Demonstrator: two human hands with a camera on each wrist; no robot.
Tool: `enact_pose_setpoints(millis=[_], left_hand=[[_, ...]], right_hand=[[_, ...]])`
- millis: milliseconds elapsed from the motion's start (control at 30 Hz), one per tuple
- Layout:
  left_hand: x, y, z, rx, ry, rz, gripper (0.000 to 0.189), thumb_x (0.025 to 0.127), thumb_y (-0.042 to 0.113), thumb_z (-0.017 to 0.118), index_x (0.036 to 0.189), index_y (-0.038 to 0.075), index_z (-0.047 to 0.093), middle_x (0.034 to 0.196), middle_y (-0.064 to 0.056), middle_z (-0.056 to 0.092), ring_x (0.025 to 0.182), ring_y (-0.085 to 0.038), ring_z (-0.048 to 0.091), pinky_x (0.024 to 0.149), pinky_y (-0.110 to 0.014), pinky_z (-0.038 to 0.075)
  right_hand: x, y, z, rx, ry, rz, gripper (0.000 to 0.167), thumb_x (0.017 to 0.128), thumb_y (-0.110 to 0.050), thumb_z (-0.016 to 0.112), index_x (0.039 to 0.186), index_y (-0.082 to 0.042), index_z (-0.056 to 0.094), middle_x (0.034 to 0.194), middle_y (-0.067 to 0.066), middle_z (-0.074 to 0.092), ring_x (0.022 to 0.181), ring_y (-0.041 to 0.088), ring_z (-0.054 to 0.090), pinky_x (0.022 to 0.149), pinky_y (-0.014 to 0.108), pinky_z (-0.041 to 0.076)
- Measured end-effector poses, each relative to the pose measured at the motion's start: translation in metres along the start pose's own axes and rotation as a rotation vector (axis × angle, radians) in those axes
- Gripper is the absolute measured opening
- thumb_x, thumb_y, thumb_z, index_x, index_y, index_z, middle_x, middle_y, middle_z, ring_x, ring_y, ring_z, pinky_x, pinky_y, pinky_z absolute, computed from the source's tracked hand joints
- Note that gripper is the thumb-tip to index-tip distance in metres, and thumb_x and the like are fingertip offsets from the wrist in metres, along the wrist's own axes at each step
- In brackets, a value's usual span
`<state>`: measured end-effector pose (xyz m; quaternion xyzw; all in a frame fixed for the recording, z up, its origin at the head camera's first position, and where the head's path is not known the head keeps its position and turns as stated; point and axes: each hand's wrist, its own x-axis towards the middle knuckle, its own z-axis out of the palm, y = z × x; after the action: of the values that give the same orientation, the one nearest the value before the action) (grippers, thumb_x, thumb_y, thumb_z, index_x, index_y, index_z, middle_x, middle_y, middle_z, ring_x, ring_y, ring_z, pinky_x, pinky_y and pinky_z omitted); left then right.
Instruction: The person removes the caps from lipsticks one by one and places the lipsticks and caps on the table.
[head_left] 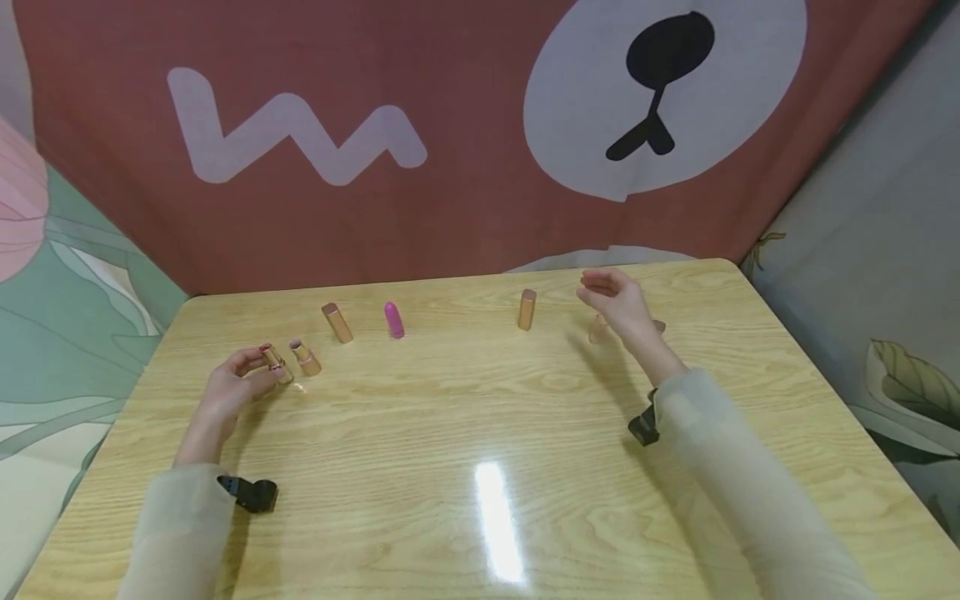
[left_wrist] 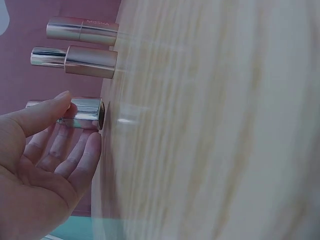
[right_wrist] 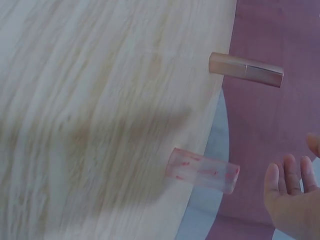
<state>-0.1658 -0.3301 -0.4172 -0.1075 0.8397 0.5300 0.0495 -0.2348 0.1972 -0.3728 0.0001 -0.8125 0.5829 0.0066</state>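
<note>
My left hand (head_left: 228,392) pinches an uncapped lipstick (head_left: 274,362) that stands upright on the table; in the left wrist view thumb and fingers lie around its shiny metal tube (left_wrist: 89,112). Right beside it is a second lipstick (head_left: 305,358) with a bare silver neck. My right hand (head_left: 618,308) is raised over the table's far right side, fingers loosely bent, with nothing seen in it. Below that hand stands a clear cylinder with red marks (right_wrist: 202,170), mostly covered in the head view. A gold-pink lipstick tube (right_wrist: 245,69) stands to its left.
Farther back on the left are a gold lipstick tube (head_left: 337,322) and a bright magenta lipstick (head_left: 394,320). A small dark-topped item (head_left: 659,326) shows partly behind the right wrist. A printed red cloth (head_left: 465,225) hangs along the wooden table's (head_left: 420,467) far edge.
</note>
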Motion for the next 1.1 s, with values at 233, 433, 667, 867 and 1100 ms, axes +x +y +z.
enact_pose_setpoints(millis=[233,433,667,867,1100], left_hand=[[0.003,-0.002,0.0,0.009,-0.019,-0.013,0.042,0.091,0.023,0.065,0.126,0.01,0.045,0.094,0.029,0.046,0.08,0.016,0.052,0.071,-0.009,0.049],[0.001,-0.001,0.0,0.025,-0.028,-0.017,0.046,0.091,0.026,0.065,0.128,0.008,0.044,0.098,0.026,0.045,0.082,0.016,0.05,0.073,-0.008,0.048],[-0.002,0.0,-0.001,0.029,-0.049,-0.018,0.034,0.09,0.03,0.067,0.118,0.022,0.048,0.095,0.031,0.046,0.086,0.017,0.047,0.074,-0.005,0.044],[-0.002,0.0,-0.001,0.035,-0.067,-0.025,0.038,0.09,0.033,0.067,0.12,0.021,0.047,0.094,0.033,0.047,0.087,0.017,0.047,0.075,-0.005,0.044],[-0.002,-0.002,-0.002,0.05,-0.076,-0.02,0.037,0.09,0.034,0.066,0.12,0.022,0.048,0.093,0.034,0.047,0.087,0.016,0.046,0.075,-0.005,0.043]], right_hand=[[0.006,-0.001,0.008,0.004,-0.013,0.007,0.043,0.095,-0.012,0.059,0.134,0.002,0.047,0.133,0.019,0.052,0.102,0.002,0.053,0.09,0.012,0.048],[0.007,-0.005,0.015,0.007,-0.037,0.018,0.044,0.095,-0.009,0.057,0.135,0.004,0.044,0.136,0.024,0.049,0.118,0.023,0.053,0.101,0.025,0.046],[0.009,-0.005,0.023,0.009,-0.058,0.028,0.045,0.094,-0.008,0.058,0.135,0.005,0.044,0.137,0.025,0.049,0.125,0.033,0.049,0.109,0.04,0.041],[0.01,0.0,0.032,0.021,-0.051,0.009,0.044,0.093,-0.005,0.059,0.133,0.005,0.046,0.135,0.028,0.05,0.124,0.034,0.051,0.105,0.036,0.044],[0.013,0.002,0.042,0.025,-0.079,0.009,0.044,0.092,-0.003,0.059,0.133,0.006,0.045,0.135,0.028,0.05,0.126,0.037,0.049,0.106,0.041,0.044]])
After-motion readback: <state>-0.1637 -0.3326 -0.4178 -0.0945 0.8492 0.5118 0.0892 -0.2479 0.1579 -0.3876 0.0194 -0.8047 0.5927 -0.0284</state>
